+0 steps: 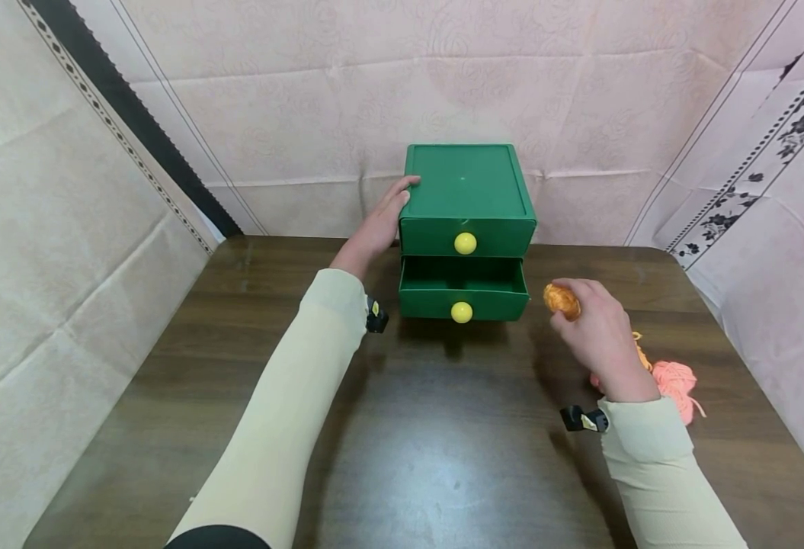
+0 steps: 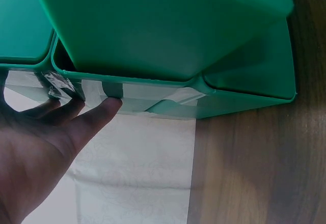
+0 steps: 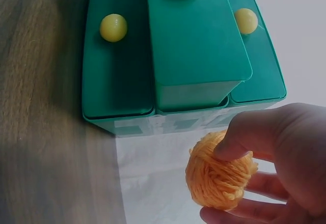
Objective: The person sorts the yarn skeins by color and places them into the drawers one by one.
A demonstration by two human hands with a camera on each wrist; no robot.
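A green drawer cabinet (image 1: 466,183) with yellow knobs stands on the table against the back cloth. Its middle drawer (image 1: 462,303) is pulled out, and the part of its inside that shows is bare. My left hand (image 1: 379,225) rests along the cabinet's left side, fingers extended; in the left wrist view the fingertips (image 2: 113,104) touch the taped side wall. To the right of the drawer, my right hand (image 1: 597,324) holds a small ball of orange yarn (image 3: 219,173) between thumb and fingers, above the table.
Pink yarn (image 1: 676,385) lies on the brown table (image 1: 429,435) by the right wrist, with a bit of orange yarn (image 1: 642,352) beside it, partly hidden by the arm. Pale patterned cloth (image 1: 305,137) hangs behind and at both sides.
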